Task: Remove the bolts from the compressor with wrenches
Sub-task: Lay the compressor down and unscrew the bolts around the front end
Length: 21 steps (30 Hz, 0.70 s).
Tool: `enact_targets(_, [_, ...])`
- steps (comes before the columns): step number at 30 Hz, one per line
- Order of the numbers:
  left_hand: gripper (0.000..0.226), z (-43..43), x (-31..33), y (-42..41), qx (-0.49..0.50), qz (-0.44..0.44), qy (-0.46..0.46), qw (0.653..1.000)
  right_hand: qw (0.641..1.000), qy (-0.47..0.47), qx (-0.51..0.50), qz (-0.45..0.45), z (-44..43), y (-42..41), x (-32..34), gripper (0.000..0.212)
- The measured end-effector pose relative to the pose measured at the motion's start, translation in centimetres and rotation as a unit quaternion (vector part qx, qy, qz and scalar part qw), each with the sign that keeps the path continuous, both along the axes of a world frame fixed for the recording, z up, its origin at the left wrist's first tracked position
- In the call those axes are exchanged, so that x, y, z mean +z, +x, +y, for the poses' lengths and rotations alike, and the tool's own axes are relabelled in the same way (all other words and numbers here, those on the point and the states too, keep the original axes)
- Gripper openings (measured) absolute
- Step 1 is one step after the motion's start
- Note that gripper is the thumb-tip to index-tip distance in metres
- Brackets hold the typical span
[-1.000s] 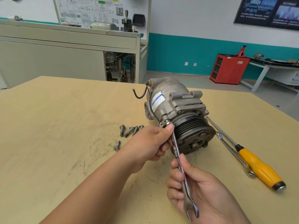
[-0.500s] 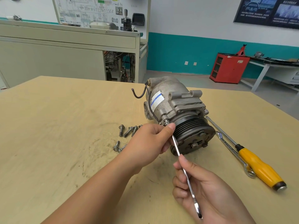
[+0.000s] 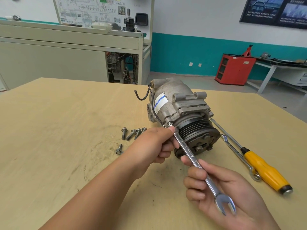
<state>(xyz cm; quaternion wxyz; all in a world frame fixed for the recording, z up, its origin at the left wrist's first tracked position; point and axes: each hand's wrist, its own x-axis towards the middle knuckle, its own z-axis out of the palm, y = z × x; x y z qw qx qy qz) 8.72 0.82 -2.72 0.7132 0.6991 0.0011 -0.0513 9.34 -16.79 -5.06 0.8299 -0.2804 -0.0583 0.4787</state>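
Note:
A grey metal compressor lies on the wooden table, its black grooved pulley facing me. A long bolt sticks out of its housing just left of the pulley. The ring end of a silver combination wrench sits on that bolt. My left hand pinches the wrench's ring end at the bolt with curled fingers. My right hand grips the wrench shaft lower down, the open jaw end lying over my palm. Several removed bolts lie on the table left of the compressor.
A yellow-handled screwdriver and a second silver wrench lie side by side right of the compressor. One more loose bolt lies apart nearer me. A grey cabinet and a red cabinet stand beyond the table.
The wrench has rotated about its shaft from edge-on to flat face up. My right hand has shifted slightly right along it. My left hand stays at the bolt.

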Motion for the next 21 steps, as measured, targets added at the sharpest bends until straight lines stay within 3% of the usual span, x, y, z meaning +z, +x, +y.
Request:
enact_targets(2, [0.043, 0.1, -0.1, 0.0, -0.014, 0.019, -0.041, 0.999, 0.999, 0.041, 0.033, 0.008, 0.4, -0.1, 0.1, 0.028])
enact_targets(7, [0.043, 0.1, -0.4, 0.1, -0.022, 0.056, -0.075, 0.995, 0.996, 0.071, 0.039, 0.029, 1.5, -0.7, 0.4, 0.013])
enact_targets(10, [0.044, 0.1, -0.7, 0.3, -0.014, 0.049, -0.074, 0.996, 0.998, 0.050, -0.008, 0.036, 1.8, -1.0, 0.9, 0.022])
enact_targets(15, [0.046, -0.1, -0.5, 0.2, -0.011, 0.003, -0.019, 1.000, 0.998, -0.024, -0.064, 0.016, 1.6, -1.6, 1.9, 0.035])
enact_targets(18, [0.044, -0.1, -0.6, 0.3, -0.008, -0.009, -0.014, 1.000, 0.981, -0.143, -0.099, -0.084, 1.8, -2.1, 2.2, 0.019])
enact_targets(21, [0.026, -0.2, -0.5, 0.2, -0.006, -0.009, -0.027, 1.000, 0.963, -0.195, -0.116, -0.143, 2.2, -2.3, 2.2, 0.009])
